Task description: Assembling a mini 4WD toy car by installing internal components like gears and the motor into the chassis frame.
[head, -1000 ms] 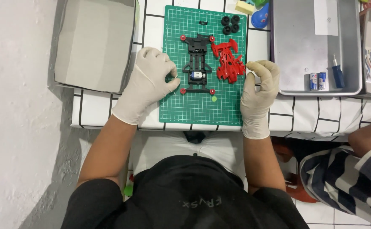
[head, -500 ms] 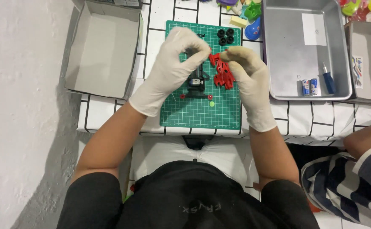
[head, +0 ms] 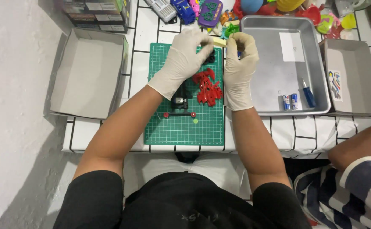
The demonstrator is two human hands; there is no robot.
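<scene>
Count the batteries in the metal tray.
2. Both batteries lie side by side near the front edge of the metal tray, just left of the blue-handled screwdriver. No others show.

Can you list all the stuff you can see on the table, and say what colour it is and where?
cutting mat: 1, green, centre
car body shell: 1, red, on mat
chassis: 1, black, on mat
small strip: 1, pale yellow, between both hands
metal tray: 1, silver, right
batteries: 2, in tray
screwdriver: 1, blue, in tray
cardboard boxes: 2, grey, left and right
toys: several, mixed colours, top
left hand: white glove
right hand: white glove
</scene>
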